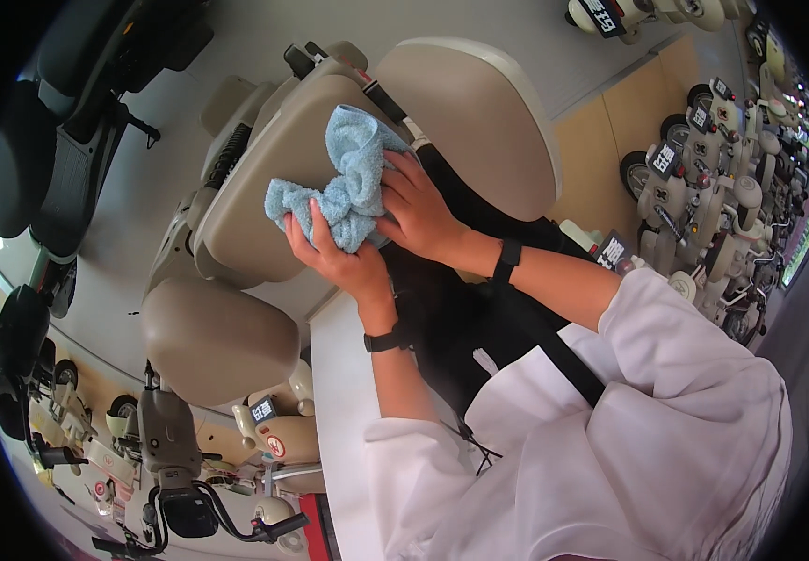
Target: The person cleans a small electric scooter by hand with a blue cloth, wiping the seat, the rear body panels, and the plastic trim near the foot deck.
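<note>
A light blue terry towel, bunched and twisted in the middle, is between my two hands. My left hand grips its lower part, fingers curled into the folds. Higher up and to the right, my right hand closes on the towel's edge, with the thumb toward the left hand. Behind the towel is a beige padded seat of an electric scooter; whether the cloth touches it I cannot tell. Another rounded beige cushion stands to the upper right, and a third cushion is at the lower left.
Scooter handlebars with a dark display are at the lower left. A black scooter stands along the left side. Several beige scooters are lined up at the right. A white surface lies beside my left forearm.
</note>
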A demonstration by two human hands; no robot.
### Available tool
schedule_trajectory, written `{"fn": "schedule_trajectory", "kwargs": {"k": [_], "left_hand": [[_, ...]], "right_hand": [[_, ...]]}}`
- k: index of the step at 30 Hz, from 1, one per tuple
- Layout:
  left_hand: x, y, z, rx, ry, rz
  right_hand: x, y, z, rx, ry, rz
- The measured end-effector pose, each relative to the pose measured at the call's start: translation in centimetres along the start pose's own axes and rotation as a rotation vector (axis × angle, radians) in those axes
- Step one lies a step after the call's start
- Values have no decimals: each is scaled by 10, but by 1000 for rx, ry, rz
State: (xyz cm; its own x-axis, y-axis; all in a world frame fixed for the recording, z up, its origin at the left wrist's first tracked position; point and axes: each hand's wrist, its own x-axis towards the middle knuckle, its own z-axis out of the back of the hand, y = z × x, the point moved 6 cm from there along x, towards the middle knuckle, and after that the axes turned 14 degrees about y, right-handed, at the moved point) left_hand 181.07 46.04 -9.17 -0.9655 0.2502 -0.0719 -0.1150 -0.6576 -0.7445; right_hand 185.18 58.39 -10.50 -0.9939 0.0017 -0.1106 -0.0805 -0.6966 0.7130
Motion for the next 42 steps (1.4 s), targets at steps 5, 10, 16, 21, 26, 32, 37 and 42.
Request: {"fn": "schedule_trajectory", "kwargs": {"k": [5, 10, 16, 21, 26, 32, 37, 42], "left_hand": [[-1, -1, 1, 6, -65, -11], [-1, -4, -3, -15, -107, -38], [-3, -1, -5, -47, -149, -29], [-2, 1, 0, -44, -155, -28], [1, -1, -2, -118, -199, -5], [0, 1, -2, -131, -248, 13], [0, 3, 0, -179, -265, 58], [-2, 0, -5, -219, -314, 101]], "right_hand": [[1, -1, 2, 5, 36, 29], [-1, -6, 5, -13, 49, 57], [0, -5, 7, -14, 77, 75], [4, -3, 5, -1, 133, 65], [3, -14, 4, -74, 162, 81], [6, -16, 5, -121, 197, 117], [20, -6, 7, -130, 261, 152], [24, -11, 10, -139, 265, 163]]}}
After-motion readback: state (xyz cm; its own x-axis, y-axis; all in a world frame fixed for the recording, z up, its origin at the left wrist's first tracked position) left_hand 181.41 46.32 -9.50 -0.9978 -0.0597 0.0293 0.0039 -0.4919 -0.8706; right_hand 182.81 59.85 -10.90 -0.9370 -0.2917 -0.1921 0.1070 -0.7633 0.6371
